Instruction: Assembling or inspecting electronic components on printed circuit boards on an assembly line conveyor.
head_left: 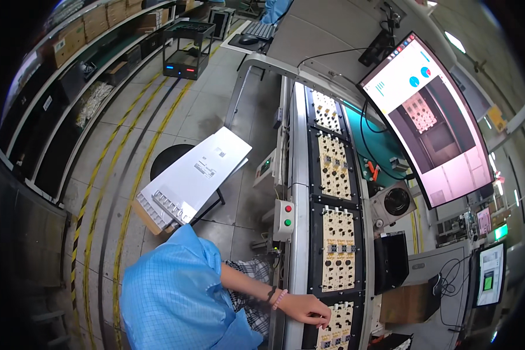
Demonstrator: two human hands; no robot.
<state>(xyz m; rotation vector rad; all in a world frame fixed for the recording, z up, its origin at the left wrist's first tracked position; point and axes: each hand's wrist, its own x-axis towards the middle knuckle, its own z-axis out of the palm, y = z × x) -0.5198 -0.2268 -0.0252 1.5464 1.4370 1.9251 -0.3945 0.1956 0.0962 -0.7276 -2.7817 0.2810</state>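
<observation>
My left hand [305, 307] reaches in from the left, palm down, over the nearest cream circuit board [340, 321]. Its fingers curl together at the board's left edge; whatever may be between them is hidden. A dark band and a pink beaded bracelet [279, 299] circle the wrist, below a loose blue sleeve [175, 280]. Farther up the line lie more cream boards, among them one [338, 265] with black parts and a row of grey blocks, and another [334, 175] beyond it. Each sits in a black carrier [316, 245]. My right hand is out of view.
A control box [284, 217] with red and green buttons stands left of the metal rail [299, 233]. White panels [198, 172] rest on a stool. A large monitor [429, 122] overhangs the right side. Shelves [70, 99] and a black cart [186, 58] stand at far left.
</observation>
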